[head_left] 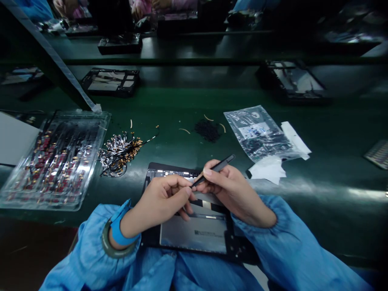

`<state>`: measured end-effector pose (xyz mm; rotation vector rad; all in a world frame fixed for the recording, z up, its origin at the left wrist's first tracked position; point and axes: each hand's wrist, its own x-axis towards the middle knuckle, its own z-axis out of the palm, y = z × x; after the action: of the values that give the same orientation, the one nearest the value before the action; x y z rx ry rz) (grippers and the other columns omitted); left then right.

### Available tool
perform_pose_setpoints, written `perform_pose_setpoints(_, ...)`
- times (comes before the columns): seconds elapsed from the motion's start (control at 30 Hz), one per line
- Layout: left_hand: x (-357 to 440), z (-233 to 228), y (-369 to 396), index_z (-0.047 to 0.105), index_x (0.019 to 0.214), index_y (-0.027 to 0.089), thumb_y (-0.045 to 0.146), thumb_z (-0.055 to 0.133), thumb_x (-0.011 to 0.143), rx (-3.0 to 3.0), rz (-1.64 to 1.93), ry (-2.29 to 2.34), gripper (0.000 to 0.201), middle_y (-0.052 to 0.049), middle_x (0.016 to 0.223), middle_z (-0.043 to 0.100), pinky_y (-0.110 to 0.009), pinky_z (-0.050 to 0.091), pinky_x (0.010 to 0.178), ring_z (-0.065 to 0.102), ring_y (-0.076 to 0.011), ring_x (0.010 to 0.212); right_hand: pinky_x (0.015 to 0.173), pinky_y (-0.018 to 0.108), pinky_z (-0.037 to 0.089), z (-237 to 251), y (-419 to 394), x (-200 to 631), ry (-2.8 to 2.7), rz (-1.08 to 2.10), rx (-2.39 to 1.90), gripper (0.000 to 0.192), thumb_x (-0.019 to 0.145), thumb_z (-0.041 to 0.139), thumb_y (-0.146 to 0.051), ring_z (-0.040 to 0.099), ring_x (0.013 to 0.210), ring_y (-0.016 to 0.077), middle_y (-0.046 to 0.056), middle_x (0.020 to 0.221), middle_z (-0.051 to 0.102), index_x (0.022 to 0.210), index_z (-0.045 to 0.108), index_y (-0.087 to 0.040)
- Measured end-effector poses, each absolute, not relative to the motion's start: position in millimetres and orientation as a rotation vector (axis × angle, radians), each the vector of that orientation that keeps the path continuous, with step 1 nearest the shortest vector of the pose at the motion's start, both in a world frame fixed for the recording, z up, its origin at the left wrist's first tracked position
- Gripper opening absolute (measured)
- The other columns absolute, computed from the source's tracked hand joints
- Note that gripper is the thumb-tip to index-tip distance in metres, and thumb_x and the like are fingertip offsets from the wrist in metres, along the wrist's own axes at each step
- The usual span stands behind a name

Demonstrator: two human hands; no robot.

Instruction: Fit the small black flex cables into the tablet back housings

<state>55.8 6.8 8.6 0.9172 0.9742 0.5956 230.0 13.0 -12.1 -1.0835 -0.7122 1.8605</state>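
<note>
Right hand: my right hand (pixel 235 192) grips slim black tweezers (pixel 216 168) pen-style, tips pointing left and down to my left fingertips.
Left hand: my left hand (pixel 162 200) is curled, thumb and forefinger pinched together right at the tweezer tips; whatever sits between them is too small to tell.
Device: open black tablet chassis with a silver metal plate inside (pixel 194 230), lying flat at the near edge of the dark green table (pixel 333 190), directly under both hands.
Wrist: blue wrist strap (pixel 117 230) on my left wrist, blue smock sleeves on both arms.
Left side: clear plastic tray of red-and-gold small cable parts (pixel 57 157), with a loose heap of gold-tipped black cables (pixel 119 151) just beside it.
Right side: clear plastic bag with a printed label (pixel 259 133), touching white paper scraps (pixel 269 167).
Centre back: small pile of tiny black bits (pixel 207 130), well apart from the hands.
</note>
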Motion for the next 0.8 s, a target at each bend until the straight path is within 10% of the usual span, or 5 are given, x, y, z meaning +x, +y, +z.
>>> perform_pose_setpoints(0.53, 34.3, 2.2, -10.3, 0.061, 0.100, 0.013, 0.031, 0.056, 0.082, 1.180, 0.781, 1.064, 0.026, -0.007, 0.082, 0.065, -0.022, 0.055, 0.047, 0.063, -0.0129, 0.061, 0.050, 0.013, 0.050, 26.4, 17.5, 245.0, -0.817, 1.673, -1.104, 0.028, 0.061, 0.084, -0.040, 0.060, 0.052, 0.0068, -0.003, 0.066, 0.067, 0.070, 0.062, -0.024)
perform_pose_setpoints(0.8, -12.8, -32.7, -43.3, 0.061, 0.113, 0.011, 0.025, 0.052, 0.086, 2.067, 1.090, 1.308, 0.032, -0.016, 0.116, 0.064, -0.048, 0.040, 0.103, 0.053, -0.0288, 0.117, 0.063, 0.017, 0.057, 77.8, 66.4, 144.8, -1.204, 1.926, -0.910, 0.027, 0.058, 0.085, -0.041, 0.070, 0.072, 0.0154, 0.001, 0.070, 0.068, 0.067, 0.068, -0.024)
